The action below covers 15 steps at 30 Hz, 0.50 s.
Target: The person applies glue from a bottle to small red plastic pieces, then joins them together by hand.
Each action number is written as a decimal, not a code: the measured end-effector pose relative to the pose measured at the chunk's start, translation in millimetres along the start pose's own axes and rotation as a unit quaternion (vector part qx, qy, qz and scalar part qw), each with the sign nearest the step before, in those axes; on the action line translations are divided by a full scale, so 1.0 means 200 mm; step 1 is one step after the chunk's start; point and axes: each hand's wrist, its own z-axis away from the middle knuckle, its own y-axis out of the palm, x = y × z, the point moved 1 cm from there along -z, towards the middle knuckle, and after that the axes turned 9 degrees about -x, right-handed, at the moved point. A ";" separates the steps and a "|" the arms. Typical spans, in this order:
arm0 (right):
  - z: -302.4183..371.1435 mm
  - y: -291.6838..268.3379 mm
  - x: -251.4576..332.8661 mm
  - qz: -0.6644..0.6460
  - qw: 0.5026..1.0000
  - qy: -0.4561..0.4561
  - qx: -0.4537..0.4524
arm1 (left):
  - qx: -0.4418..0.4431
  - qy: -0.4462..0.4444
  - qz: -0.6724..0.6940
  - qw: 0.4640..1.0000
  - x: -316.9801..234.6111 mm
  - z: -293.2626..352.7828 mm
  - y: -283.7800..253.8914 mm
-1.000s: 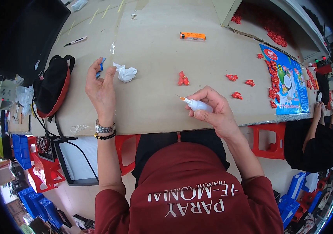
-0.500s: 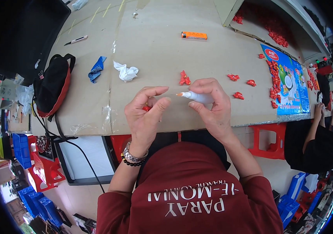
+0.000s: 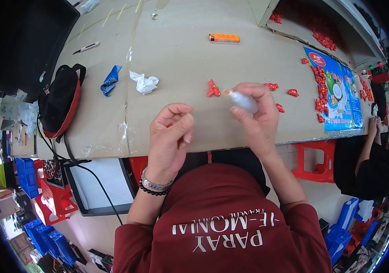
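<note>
My right hand (image 3: 262, 118) is closed round a small white squeeze bottle (image 3: 243, 102), whose orange-tipped nozzle points up and to the left. Curled fingers on my left hand (image 3: 169, 139) hold a small red piece (image 3: 170, 124), mostly hidden by them. On the table just beyond the nozzle lies a shiny red figure (image 3: 213, 88). More such pieces sit to the right of the bottle: one red piece (image 3: 272, 86) partly behind my fingertips, a second red piece (image 3: 293, 92) farther right, and a third red piece (image 3: 280, 108) beside my right hand.
Crumpled white tissue (image 3: 144, 82) and a blue wrapper (image 3: 111, 81) lie left, near a black-and-red bag (image 3: 61, 101). An orange box (image 3: 224, 38) and a craft knife (image 3: 86, 48) are farther back. Several red pieces line a blue printed sheet (image 3: 343, 98). Another person (image 3: 363, 164) sits at right.
My hands have moved apart. The right one has shifted right with the bottle, tilting its nozzle upward; the left fingers have curled in more.
</note>
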 end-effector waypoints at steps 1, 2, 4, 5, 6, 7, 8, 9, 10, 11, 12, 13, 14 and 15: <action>-0.01 -0.02 -0.01 -0.026 0.999 0.041 -0.014 | 0.005 -0.054 0.070 0.996 0.00 -0.01 -0.01; -0.03 -0.03 -0.01 -0.023 0.999 0.044 -0.016 | 0.010 -0.108 0.140 0.984 0.00 -0.02 -0.01; -0.06 -0.06 -0.01 -0.117 0.980 0.155 -0.048 | -0.003 -0.085 0.096 0.992 0.01 -0.04 -0.01; -0.05 -0.07 -0.02 -0.115 0.980 0.156 -0.050 | -0.017 -0.057 0.052 0.997 0.01 -0.05 -0.01; -0.05 -0.08 -0.02 -0.121 0.977 0.167 -0.052 | -0.016 -0.060 0.052 0.997 0.02 -0.06 0.00; -0.05 -0.09 -0.03 -0.127 0.974 0.177 -0.053 | -0.028 0.003 -0.105 0.994 0.02 -0.07 0.01; -0.04 -0.09 -0.03 -0.125 0.974 0.179 -0.055 | -0.039 0.065 -0.258 0.963 0.02 -0.09 0.01; -0.02 -0.09 -0.03 -0.128 0.972 0.187 -0.054 | -0.037 0.063 -0.258 0.963 0.03 -0.11 0.02; -0.01 -0.09 -0.04 -0.132 0.971 0.195 -0.052 | -0.016 0.151 -0.388 0.909 0.03 -0.14 0.04; -0.01 -0.08 -0.04 -0.131 0.970 0.196 -0.052 | 0.006 0.235 -0.508 0.829 0.04 -0.17 0.06; 0.00 -0.08 -0.05 -0.133 0.969 0.201 -0.048 | 0.007 0.234 -0.507 0.829 0.04 -0.19 0.07; 0.01 -0.08 -0.06 -0.135 0.968 0.206 -0.044 | 0.018 0.252 -0.530 0.809 0.05 -0.22 0.09; 0.02 -0.08 -0.06 -0.134 0.968 0.206 -0.045 | 0.028 0.270 -0.552 0.788 0.06 -0.24 0.10; 0.03 -0.08 -0.06 -0.136 0.967 0.210 -0.043 | 0.028 0.269 -0.552 0.789 0.06 -0.26 0.11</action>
